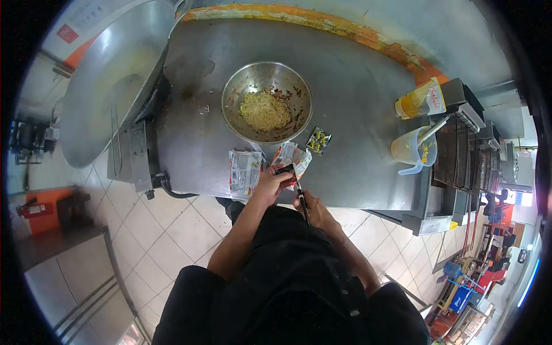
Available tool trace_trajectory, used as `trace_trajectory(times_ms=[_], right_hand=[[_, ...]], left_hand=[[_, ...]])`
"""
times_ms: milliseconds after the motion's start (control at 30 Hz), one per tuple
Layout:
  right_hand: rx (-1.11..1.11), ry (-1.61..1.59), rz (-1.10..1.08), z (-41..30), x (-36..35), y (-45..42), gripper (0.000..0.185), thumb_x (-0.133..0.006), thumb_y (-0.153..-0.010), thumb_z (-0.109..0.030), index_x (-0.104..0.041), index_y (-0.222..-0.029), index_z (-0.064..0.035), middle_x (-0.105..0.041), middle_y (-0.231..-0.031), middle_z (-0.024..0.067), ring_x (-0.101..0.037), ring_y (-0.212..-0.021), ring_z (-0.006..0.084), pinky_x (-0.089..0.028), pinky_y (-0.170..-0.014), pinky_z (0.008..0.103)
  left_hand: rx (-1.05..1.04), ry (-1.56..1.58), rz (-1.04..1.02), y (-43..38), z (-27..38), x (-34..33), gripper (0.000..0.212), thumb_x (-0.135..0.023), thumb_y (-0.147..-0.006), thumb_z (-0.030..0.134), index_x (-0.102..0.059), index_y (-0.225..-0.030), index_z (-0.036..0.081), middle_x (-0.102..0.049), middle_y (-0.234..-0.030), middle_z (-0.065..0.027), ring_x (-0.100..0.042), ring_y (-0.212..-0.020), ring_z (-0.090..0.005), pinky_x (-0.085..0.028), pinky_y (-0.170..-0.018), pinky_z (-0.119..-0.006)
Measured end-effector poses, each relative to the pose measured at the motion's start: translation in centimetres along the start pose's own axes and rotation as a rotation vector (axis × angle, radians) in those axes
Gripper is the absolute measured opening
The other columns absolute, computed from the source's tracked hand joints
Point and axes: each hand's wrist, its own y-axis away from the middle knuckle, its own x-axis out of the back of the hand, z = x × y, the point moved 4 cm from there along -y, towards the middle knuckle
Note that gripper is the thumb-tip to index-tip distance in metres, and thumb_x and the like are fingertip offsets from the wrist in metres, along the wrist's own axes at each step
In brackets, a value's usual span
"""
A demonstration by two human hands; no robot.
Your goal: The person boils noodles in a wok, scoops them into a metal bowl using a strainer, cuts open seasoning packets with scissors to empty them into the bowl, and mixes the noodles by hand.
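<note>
Between the fingers of my left hand (271,183) is a small dark sachet (284,169), held near the table's front edge. My right hand (316,209) grips the black handle of a knife (303,205). Its narrow blade points up and meets the sachet's right end. Just beyond my hands lie a torn, crumpled plastic wrapper (304,160) and, on the left, a flattened printed wrapper (245,170). A black and yellow sachet (319,140) rests to the right. Behind these stands a stainless steel bowl (297,82) with noodles (264,111) and dark brown bits inside.
A large wok (103,86) stands tilted at the left over a burner stand. Towards the right end of the steel table (353,108) are a yellow pouch (420,101) and a plastic measuring jug (405,148) holding a utensil. Fryer baskets (453,159) sit beyond the table's right edge.
</note>
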Motion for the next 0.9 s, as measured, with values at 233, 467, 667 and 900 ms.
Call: trace_trajectory(times_ms=[233, 467, 667, 900], right_hand=[[-0.053, -0.016, 0.009, -1.0, 0.4, 0.1, 0.043, -0.052, -0.087, -0.038, -0.041, -0.091, 0.0042, -0.054, -0.075, 0.0287, -0.052, -0.078, 0.0491, -0.039, -0.061, 0.047], [-0.036, -0.038, 0.027, -0.6, 0.1, -0.4, 0.042, -0.048, -0.089, -0.039, -0.043, -0.086, 0.0028, -0.053, -0.072, 0.0268, -0.052, -0.075, 0.0489, -0.039, -0.059, 0.0465], [-0.007, -0.043, 0.011, 0.5, -0.6, -1.0, 0.056, -0.041, -0.087, -0.053, -0.045, -0.088, 0.0026, -0.055, -0.075, 0.0255, -0.055, -0.077, 0.046, -0.04, -0.062, 0.0461], [-0.003, -0.1, 0.01, 1.2, -1.0, -1.8, 0.032, -0.043, -0.091, -0.034, -0.044, -0.088, -0.0019, -0.044, -0.055, 0.0046, -0.047, -0.049, 0.0151, -0.039, -0.046, 0.0318]], left_hand=[[0.048, -0.021, -0.051, -0.2, -0.5, 0.2, 0.035, -0.063, -0.076, 0.0, -0.046, -0.106, -0.004, -0.06, -0.091, -0.0127, -0.063, -0.077, -0.0194, -0.054, -0.068, -0.028], [0.113, -0.118, -0.049, -0.1, -0.2, 0.4, 0.023, -0.062, -0.077, 0.004, -0.056, -0.097, -0.003, -0.062, -0.087, -0.0091, -0.062, -0.075, -0.0154, -0.052, -0.069, -0.025], [0.157, -0.16, -0.058, 0.0, 0.4, 0.7, 0.022, -0.064, -0.077, 0.006, -0.058, -0.097, 0.002, -0.062, -0.087, -0.0056, -0.061, -0.075, -0.0129, -0.05, -0.069, -0.023], [0.211, -0.263, -0.066, -0.2, 0.5, 1.0, 0.022, -0.065, -0.076, 0.009, -0.059, -0.097, 0.005, -0.063, -0.087, -0.0035, -0.06, -0.076, -0.0109, -0.05, -0.069, -0.022]])
